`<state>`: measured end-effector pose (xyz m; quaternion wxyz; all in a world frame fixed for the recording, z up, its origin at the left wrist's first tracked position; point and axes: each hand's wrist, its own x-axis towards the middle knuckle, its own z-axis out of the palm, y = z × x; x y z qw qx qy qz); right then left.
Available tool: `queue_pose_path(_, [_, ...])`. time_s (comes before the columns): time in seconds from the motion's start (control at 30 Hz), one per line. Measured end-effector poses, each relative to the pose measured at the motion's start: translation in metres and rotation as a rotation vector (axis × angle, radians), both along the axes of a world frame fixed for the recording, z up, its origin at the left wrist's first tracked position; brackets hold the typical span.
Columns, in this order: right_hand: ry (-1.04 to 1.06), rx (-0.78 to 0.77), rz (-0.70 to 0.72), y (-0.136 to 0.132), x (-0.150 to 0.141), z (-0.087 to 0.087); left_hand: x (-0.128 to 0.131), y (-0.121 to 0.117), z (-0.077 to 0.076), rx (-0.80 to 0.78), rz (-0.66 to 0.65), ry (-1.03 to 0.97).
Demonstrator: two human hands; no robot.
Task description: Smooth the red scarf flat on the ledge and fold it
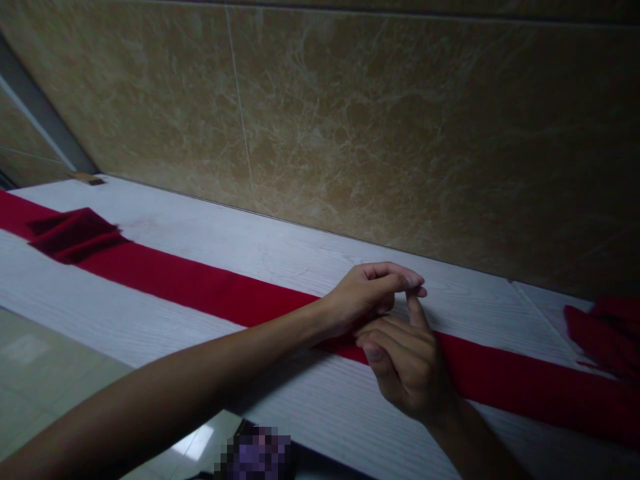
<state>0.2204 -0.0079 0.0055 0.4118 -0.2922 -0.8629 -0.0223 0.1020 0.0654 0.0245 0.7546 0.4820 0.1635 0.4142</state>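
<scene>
A long red cloth strip (190, 280) runs across the white board, passing under both hands. My left hand (367, 297) is closed over the strip, thumb and fingertips pinched together at the right; anything between them is too small to make out. Close in front of it is my right hand (407, 363), with its index finger raised to the left fingertips. Its other fingers are curled, the thumb near them, beside the left palm and above the strip. Whatever they may grip is hidden.
A bunched fold of red cloth (75, 233) lies on the strip at the left. More crumpled red cloth (607, 333) is at the right edge. Behind the white board (295, 257) rises a brown marbled tile wall (350, 120). A small brown piece (87, 179) sits at the far left corner.
</scene>
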Motion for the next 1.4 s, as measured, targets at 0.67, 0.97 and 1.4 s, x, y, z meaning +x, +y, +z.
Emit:
queue_pose_path(0.67, [0.040,0.024,-0.057,0.000,0.000,-0.003,0.002,-0.001,-0.004,-0.038,-0.042,0.000])
queue_pose_path(0.97, [0.010,0.015,-0.091,0.000,0.000,-0.002,0.003,0.000,0.000,0.001,0.014,0.061])
queue_pose_path(1.4, [0.174,0.000,-0.233,0.022,0.045,-0.001,-0.013,0.010,-0.012,0.849,0.151,0.773])
